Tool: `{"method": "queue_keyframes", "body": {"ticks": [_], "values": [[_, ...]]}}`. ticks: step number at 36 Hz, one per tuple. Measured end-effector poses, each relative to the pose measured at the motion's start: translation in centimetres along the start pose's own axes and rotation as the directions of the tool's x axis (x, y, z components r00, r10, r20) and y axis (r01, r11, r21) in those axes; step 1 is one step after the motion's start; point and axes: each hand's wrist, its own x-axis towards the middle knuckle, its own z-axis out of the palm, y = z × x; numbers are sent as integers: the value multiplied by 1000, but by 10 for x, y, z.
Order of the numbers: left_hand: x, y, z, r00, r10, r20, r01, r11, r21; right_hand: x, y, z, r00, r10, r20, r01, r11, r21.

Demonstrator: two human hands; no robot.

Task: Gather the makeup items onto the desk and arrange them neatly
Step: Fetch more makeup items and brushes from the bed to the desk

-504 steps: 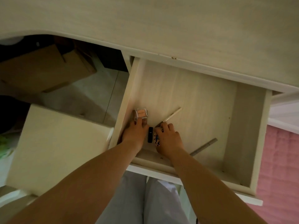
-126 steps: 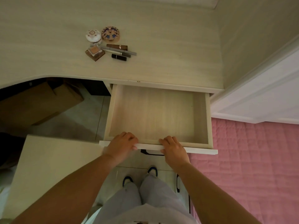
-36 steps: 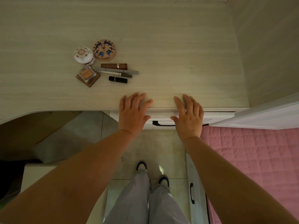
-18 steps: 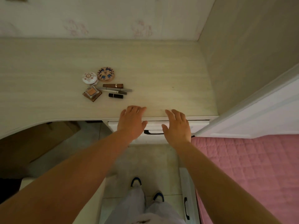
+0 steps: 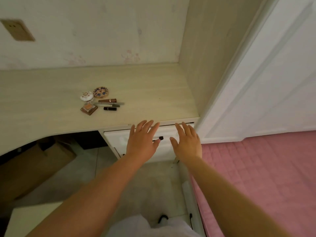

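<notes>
Pale wood desk [image 5: 153, 93] in a corner. Left hand [image 5: 142, 140] and right hand [image 5: 187, 142], fingers straight and spread, holding nothing, lie flat before the drawer front [image 5: 118, 138], likely pressing it closed. Makeup items [image 5: 99, 102] sit clustered on the desktop, well apart from both hands.

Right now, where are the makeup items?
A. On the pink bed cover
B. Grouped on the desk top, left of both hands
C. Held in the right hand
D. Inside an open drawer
B: the makeup items lie clustered on the desk, the drawer looks shut, and the left hand and right hand hold nothing.
</notes>
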Motion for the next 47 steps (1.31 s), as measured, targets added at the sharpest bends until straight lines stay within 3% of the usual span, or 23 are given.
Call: {"method": "queue_keyframes", "body": {"ticks": [11,16,23,31,47], "values": [[-31,28,7,969,236,71,-238,971,23,-84,17,4,948,317,-37,-309,941,139],[-58,51,23,909,393,142,-401,915,36,-138,21,24,886,462,-37,-449,876,175],[-111,91,42,779,588,219,-599,801,-19,-227,33,54,743,668,-24,-638,719,276],[-179,152,59,602,744,289,-771,636,-31,-323,55,65,550,834,-43,-754,518,403],[-402,327,86,297,904,306,-939,335,-77,-592,133,73,220,971,-97,-872,240,426]]}}
